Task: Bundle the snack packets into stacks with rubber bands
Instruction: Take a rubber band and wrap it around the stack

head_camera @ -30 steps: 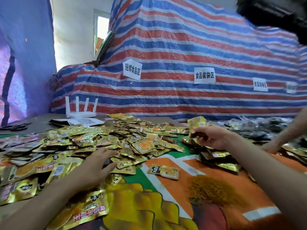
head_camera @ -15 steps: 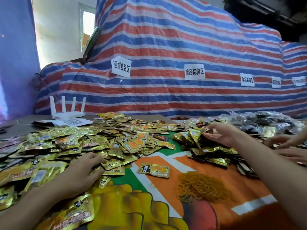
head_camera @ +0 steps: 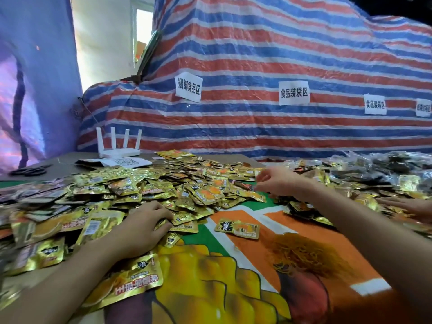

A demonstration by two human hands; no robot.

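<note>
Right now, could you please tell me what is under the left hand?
Gold snack packets at the near edge of the pile poke out from under the fingers of the left hand, which rests on them. What lies beneath the palm is covered.

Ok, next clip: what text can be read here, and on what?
"捆绑食品区": left white paper sign on the striped tarpaulin.
"食品装袋区": middle white paper sign.
"食品装箱区": smaller third white sign.
Fourth white sign, right edge: too blurred.
Gold foil snack packets: print too blurred.
</note>
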